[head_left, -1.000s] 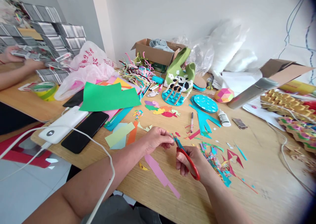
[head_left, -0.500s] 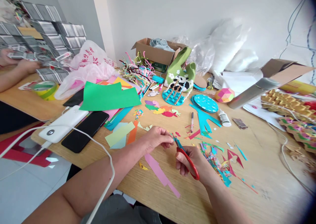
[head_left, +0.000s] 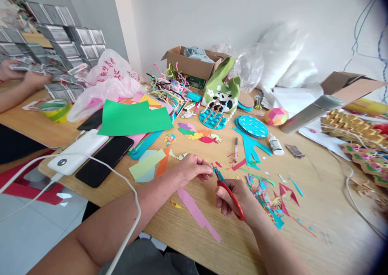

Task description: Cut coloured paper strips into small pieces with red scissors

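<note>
My right hand (head_left: 228,198) is closed around the red handles of a pair of scissors (head_left: 233,200), whose blades point toward my left fingertips. My left hand (head_left: 195,170) pinches with thumb and forefinger right at the blade tips; whatever small piece it holds is too small to make out. Beneath lies a pink paper strip (head_left: 195,210), and a small yellow scrap (head_left: 176,203) is beside it. Beyond my hands rest several paper fish (head_left: 208,139) in different colours. Tiny red paper pieces (head_left: 217,164) lie just past the blades.
Colourful paper scraps (head_left: 266,198) spread right of my right hand. A pen (head_left: 235,147), a small white bottle (head_left: 275,145) and blue discs (head_left: 251,127) lie farther back. At left are green paper (head_left: 133,119), a black phone (head_left: 103,162) and a power bank (head_left: 75,152); its cable crosses my left forearm. Another person's hands (head_left: 34,81) hold cards.
My hands stay in nearly the same place. The scissor blades look slightly more apart at the tips. At far left, the other person's hands have shifted a little.
</note>
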Motion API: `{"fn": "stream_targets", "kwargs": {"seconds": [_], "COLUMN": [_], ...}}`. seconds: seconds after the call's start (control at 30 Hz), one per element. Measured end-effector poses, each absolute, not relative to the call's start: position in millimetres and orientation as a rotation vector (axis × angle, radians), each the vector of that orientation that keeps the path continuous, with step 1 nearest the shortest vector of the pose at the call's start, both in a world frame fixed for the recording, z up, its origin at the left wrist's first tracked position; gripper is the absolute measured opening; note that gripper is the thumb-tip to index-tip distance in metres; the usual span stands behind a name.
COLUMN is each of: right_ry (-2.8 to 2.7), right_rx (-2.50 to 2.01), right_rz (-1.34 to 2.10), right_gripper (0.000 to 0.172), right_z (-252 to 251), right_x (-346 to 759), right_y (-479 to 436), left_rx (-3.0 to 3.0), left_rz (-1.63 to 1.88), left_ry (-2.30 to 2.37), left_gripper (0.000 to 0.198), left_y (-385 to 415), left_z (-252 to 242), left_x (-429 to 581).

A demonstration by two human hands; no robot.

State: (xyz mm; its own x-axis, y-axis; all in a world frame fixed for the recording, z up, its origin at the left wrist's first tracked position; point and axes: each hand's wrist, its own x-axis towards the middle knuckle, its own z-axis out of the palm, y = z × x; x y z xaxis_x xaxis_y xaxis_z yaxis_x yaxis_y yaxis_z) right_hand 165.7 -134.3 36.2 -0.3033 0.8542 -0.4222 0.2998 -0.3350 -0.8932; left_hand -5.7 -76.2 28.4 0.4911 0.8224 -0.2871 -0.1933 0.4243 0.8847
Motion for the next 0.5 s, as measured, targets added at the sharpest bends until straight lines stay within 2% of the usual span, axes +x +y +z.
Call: {"fn": "stream_targets", "kwargs": {"seconds": [0.5], "right_ry": [-1.443], "right_rx": [-1.527], "right_rz": [1.673], "right_gripper": [0.045], "right_z": [36.0], "right_x": [165.3], "right_y": [-133.9], "left_rx": [0.966], "left_rz": [0.719], "left_ry": [0.854], "left_gripper": [0.016], "left_y": [-76.3], "left_z": [31.6], "left_x": [-6.2]}}
